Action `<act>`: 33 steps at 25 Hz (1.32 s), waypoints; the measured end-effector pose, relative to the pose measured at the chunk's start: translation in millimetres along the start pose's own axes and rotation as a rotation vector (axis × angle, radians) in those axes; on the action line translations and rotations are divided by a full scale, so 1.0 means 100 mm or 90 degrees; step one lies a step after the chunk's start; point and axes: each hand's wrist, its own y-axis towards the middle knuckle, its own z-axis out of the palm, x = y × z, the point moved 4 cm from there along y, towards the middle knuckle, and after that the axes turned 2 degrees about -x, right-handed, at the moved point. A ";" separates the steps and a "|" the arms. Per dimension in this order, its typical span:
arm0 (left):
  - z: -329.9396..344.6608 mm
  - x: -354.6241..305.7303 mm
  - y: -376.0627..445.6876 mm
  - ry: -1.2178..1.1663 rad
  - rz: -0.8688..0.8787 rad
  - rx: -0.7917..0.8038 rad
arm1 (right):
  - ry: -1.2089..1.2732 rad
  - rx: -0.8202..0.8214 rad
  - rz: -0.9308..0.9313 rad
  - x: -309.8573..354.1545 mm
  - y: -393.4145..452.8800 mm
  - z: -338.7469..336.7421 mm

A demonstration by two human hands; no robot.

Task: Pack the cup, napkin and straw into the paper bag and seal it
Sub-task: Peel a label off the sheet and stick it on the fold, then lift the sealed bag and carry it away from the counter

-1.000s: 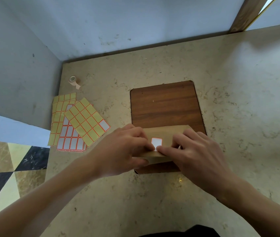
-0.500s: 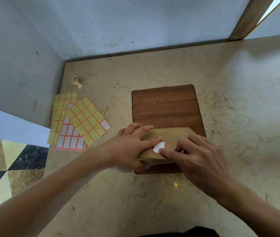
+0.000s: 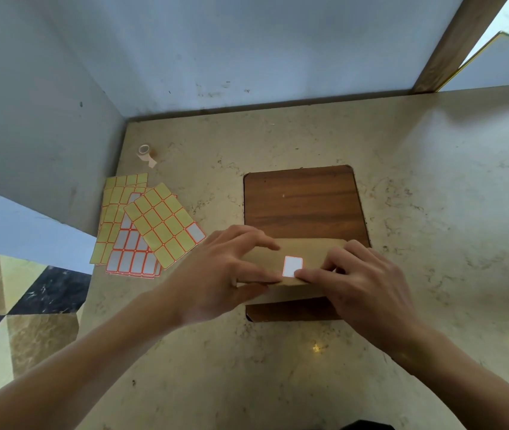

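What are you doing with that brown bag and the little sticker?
A person is sealing a brown paper bag that lies on a wooden board. The left hand holds the bag's folded top down, while the right hand presses a white sticker over the fold's edge with a fingertip. Sheets of more stickers lie to the left on the stone counter, with a small tape roll behind them.

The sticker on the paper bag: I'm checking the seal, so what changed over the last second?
The white sticker, curled up half a second ago, now lies flat on the paper bag's fold. The right hand presses its lower edge; the left hand keeps its grip. Label sheets and tape roll stayed put.
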 end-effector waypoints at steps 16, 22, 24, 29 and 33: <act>0.17 0.29 -0.41 0.019 -0.083 -0.343 | 0.070 -0.154 0.170 -0.44 -0.28 -0.21; 0.25 0.46 -0.41 -0.168 -0.169 -0.408 | 0.341 -0.218 0.418 -0.56 -0.37 -0.12; 0.26 0.49 -0.39 -0.204 -0.195 -0.424 | 0.425 -0.223 0.468 -0.58 -0.34 -0.08; 0.16 0.44 -0.38 -0.278 -0.225 -0.460 | 0.493 -0.241 0.476 -0.53 -0.27 -0.17; -0.04 0.29 -0.49 -0.269 -0.228 -0.488 | 0.551 -0.245 0.410 -0.45 -0.22 -0.40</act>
